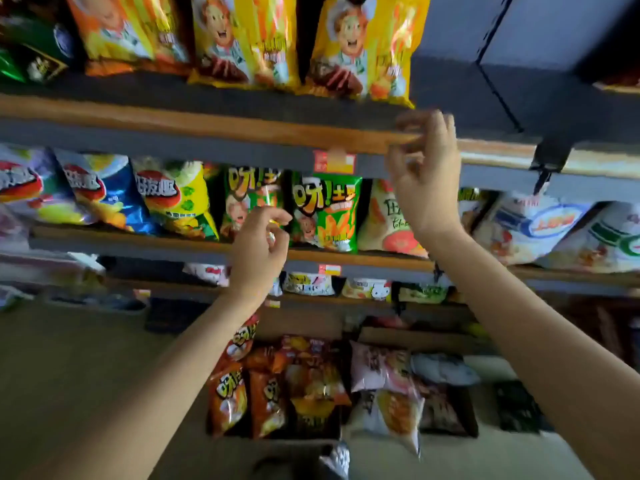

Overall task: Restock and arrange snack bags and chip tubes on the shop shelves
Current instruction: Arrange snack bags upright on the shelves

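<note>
1. Left hand (pixel 258 247) raised in front of the middle shelf (pixel 138 242), fingers loosely curled, nothing held; fingertips just in front of a green snack bag (pixel 249 199).
2. Right hand (pixel 424 174) higher, at the wooden front edge of the top shelf (pixel 207 124); fingers bent and slightly spread, holding nothing. Touching the edge or not: cannot tell, motion blur.
3. Top shelf: three glossy yellow-orange bags (pixel 360 46) with a cartoon chef print, standing upright, crinkly foil; the rightmost sits just above the right hand.
4. Middle shelf: row of shiny pillow-shaped bags, leaning; blue bag (pixel 104 195), yellow bag (pixel 176 199), second green bag (pixel 323 213), pale bags (pixel 540 226) at right.
5. Shelves: dark grey boards with an orange-brown wood strip; red price tag (pixel 334 161) on the top shelf's face.
6. Below: cardboard box (pixel 69 375), matte brown, with orange bags (pixel 242 393) and pink ones (pixel 377 368) packed inside.
7. Both forearms cross the view and hide parts of the lower shelves.
</note>
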Demonstrator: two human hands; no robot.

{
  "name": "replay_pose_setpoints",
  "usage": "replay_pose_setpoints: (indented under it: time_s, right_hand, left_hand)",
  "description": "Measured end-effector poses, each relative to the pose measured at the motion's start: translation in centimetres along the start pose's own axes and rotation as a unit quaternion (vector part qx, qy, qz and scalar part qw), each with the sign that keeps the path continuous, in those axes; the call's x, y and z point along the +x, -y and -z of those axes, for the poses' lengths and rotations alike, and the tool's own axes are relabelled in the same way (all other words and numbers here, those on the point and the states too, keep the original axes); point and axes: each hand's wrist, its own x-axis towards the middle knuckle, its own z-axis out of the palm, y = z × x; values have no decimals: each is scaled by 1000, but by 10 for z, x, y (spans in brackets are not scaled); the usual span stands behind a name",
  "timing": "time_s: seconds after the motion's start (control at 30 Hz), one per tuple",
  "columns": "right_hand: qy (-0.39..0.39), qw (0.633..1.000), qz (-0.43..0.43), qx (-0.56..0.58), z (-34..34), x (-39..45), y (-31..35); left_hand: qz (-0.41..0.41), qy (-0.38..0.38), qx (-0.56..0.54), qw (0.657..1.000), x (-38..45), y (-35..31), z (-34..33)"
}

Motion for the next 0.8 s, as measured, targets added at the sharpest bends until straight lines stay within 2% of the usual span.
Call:
replay_pose_setpoints:
  time_s: [0.07, 0.13, 0.2, 0.27, 0.37, 0.47, 0.53, 0.63, 0.7, 0.8]
  right_hand:
    - [71, 997, -6, -25, -14, -49, -12]
    - [168, 982, -71, -58, -35, -105, -36]
    - [275, 942, -155, -110, -59, -162, -70]
    - [345, 893, -249, -147, -81, -214, -111]
    - [385, 826, -364, -192, -109, -284, -176]
    - [391, 757, -470, -227, -128, -344, -232]
    - [409, 704, -529, -239, -137, -380, -263]
    - [498, 643, -520, -261, -158, -429, -314]
    - [554, 629, -471, -275, -177, -456, -349]
    - [576, 611, -443, -315, -203, -487, -405]
  left_hand:
    - [41, 73, 19, 996, -31, 36, -10]
    - [79, 181, 50, 979, -62, 80, -19]
    - [137, 268, 71, 951, -97, 127, -28]
    - [209, 304, 100, 924, -132, 171, -33]
    - [276, 330, 142, 891, -176, 224, -42]
    - [269, 390, 182, 861, -206, 265, -67]
    - [257, 413, 179, 855, -218, 288, -92]
    - [259, 429, 161, 850, -233, 319, -141]
    - [262, 446, 150, 843, -247, 341, -174]
    - [267, 460, 125, 838, -273, 378, -218]
